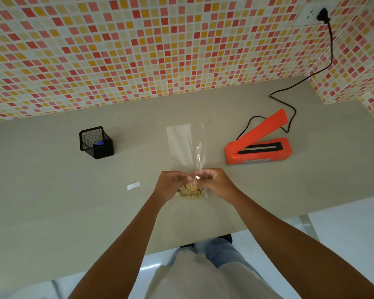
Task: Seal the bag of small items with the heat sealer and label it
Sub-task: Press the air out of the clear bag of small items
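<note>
A long clear plastic bag lies on the beige table, its open end pointing away from me. Small tan items are bunched at its near end. My left hand and my right hand both pinch the bag just above the items, fingers closed on the plastic. The orange heat sealer stands to the right with its lid raised, its sealing strip showing. A small white label lies flat on the table to the left of my hands.
A black mesh pen holder with a blue-capped object inside stands at the back left. The sealer's black cord runs to a wall socket at upper right. A tiled wall borders the table behind and on the right.
</note>
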Demonstrator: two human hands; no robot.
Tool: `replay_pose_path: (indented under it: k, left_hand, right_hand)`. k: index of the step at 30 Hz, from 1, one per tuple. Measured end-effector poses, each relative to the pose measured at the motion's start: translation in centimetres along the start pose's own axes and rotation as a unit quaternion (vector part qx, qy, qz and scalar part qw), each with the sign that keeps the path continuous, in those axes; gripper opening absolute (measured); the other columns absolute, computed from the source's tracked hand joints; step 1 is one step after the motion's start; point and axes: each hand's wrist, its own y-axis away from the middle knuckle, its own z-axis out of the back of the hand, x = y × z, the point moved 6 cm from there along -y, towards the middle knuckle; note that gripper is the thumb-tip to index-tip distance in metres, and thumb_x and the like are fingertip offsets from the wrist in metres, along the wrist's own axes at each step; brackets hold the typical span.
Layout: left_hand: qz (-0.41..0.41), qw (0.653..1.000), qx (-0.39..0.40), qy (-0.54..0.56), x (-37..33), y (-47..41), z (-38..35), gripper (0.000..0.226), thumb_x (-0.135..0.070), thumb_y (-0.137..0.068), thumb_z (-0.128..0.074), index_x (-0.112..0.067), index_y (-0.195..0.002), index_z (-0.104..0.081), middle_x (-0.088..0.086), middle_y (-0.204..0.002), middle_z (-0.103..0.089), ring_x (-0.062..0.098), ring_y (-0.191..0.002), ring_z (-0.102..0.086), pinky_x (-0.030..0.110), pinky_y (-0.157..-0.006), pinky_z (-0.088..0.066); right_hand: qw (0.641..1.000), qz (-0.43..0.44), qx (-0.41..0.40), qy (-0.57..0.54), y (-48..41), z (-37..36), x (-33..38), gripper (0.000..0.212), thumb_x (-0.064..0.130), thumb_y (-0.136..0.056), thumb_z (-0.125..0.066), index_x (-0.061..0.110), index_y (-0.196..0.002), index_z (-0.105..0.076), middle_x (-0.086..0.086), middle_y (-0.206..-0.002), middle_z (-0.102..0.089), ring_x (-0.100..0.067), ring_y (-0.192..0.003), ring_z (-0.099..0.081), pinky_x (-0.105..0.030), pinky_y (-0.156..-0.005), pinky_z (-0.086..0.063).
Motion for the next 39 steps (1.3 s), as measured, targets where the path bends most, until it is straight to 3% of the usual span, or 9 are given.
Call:
replay_pose_path:
  k: [8,13,19,22,26,29,31,35,39]
  left_hand:
    - [0.025,0.999,0.04,0.006,0.7,0.6,0.5,0.017,-0.018,-0.091,-0.07,-0.009,-0.103,-0.079,0.018,-0.099,-0.077,0.028,-0.088,-0.068,0.04,-0.082,-0.053]
    - [0.032,0.999,-0.004,0.0,0.7,0.9,1.0,0.008,-0.002,-0.08,-0.079,-0.009,-0.084,-0.081,0.004,-0.076,-0.077,0.018,-0.069,-0.065,0.031,-0.066,-0.051]
    - [0.048,0.999,-0.025,-0.006,0.8,1.5,1.1,0.007,-0.005,-0.078,-0.081,-0.003,-0.083,-0.077,0.009,-0.074,-0.073,0.015,-0.062,-0.066,0.024,-0.058,-0.053]
    - [0.1,0.993,-0.061,0.004,1.6,1.9,1.2,0.02,0.0,-0.075,-0.083,0.004,-0.09,-0.071,0.009,-0.07,-0.074,0.016,-0.056,-0.07,0.023,-0.05,-0.054]
    - [0.126,0.985,-0.099,-0.057,3.0,1.8,1.7,0.025,-0.011,-0.068,-0.091,-0.003,-0.086,-0.075,0.013,-0.081,-0.077,0.027,-0.072,-0.075,0.031,-0.06,-0.06]
    - [0.125,0.981,-0.11,-0.103,3.1,1.6,1.9,0.023,-0.018,-0.064,-0.093,-0.01,-0.079,-0.077,0.007,-0.077,-0.077,0.024,-0.071,-0.075,0.036,-0.062,-0.063]
    - [0.12,0.978,-0.113,-0.13,2.9,1.5,1.9,0.019,-0.018,-0.065,-0.093,-0.017,-0.073,-0.076,0.0,-0.072,-0.076,0.018,-0.065,-0.073,0.034,-0.061,-0.063]
    - [0.091,0.964,-0.117,-0.221,2.5,1.0,2.1,0.015,-0.017,-0.067,-0.089,-0.016,-0.071,-0.074,-0.01,-0.063,-0.067,0.008,-0.059,-0.062,0.019,-0.056,-0.053]
    - [0.093,0.945,-0.123,-0.287,2.6,0.7,2.5,0.028,-0.031,-0.069,-0.088,-0.012,-0.071,-0.068,-0.004,-0.068,-0.065,0.009,-0.062,-0.058,0.014,-0.053,-0.038]
  right_hand:
    - [1.0,0.015,-0.021,0.012,0.1,0.6,-0.2,0.028,0.002,-0.083,-0.078,-0.005,-0.11,-0.073,-0.025,-0.105,-0.074,-0.02,-0.087,-0.068,-0.015,-0.073,-0.055]
    - [1.0,0.007,0.001,0.013,0.5,0.0,-0.3,0.025,0.011,-0.082,-0.082,0.005,-0.106,-0.077,-0.018,-0.096,-0.075,-0.015,-0.081,-0.064,-0.027,-0.073,-0.052]
    - [0.999,-0.017,-0.007,0.037,0.4,-0.2,-0.9,0.023,0.012,-0.079,-0.084,-0.007,-0.084,-0.072,-0.011,-0.067,-0.062,-0.018,-0.062,-0.058,-0.029,-0.063,-0.05]
    - [0.995,-0.045,-0.029,0.08,0.1,0.0,-2.1,0.014,0.018,-0.075,-0.088,0.008,-0.078,-0.078,-0.004,-0.064,-0.07,-0.014,-0.055,-0.062,-0.033,-0.067,-0.052]
    - [0.988,-0.072,-0.058,0.127,-0.3,-0.1,-3.3,0.022,0.023,-0.072,-0.09,0.007,-0.083,-0.08,0.012,-0.052,-0.064,0.006,-0.046,-0.055,-0.027,-0.069,-0.051]
    - [0.984,-0.085,-0.067,0.141,-0.6,-0.1,-3.7,0.021,0.021,-0.073,-0.09,0.008,-0.084,-0.079,0.017,-0.045,-0.06,0.006,-0.044,-0.056,-0.022,-0.067,-0.048]
    - [0.98,-0.093,-0.069,0.162,-1.0,-0.1,-3.8,0.018,0.024,-0.071,-0.09,0.012,-0.073,-0.078,0.014,-0.049,-0.062,0.002,-0.048,-0.055,-0.019,-0.062,-0.046]
    - [0.967,-0.08,-0.065,0.232,-1.5,-0.2,-4.1,0.034,0.03,-0.073,-0.086,-0.001,-0.068,-0.073,-0.017,-0.063,-0.067,-0.01,-0.055,-0.05,-0.024,-0.055,-0.037]
    - [0.961,-0.06,-0.064,0.264,-1.9,-0.5,-3.9,0.035,0.032,-0.076,-0.085,0.003,-0.064,-0.07,-0.016,-0.065,-0.069,-0.01,-0.055,-0.052,-0.025,-0.055,-0.038]
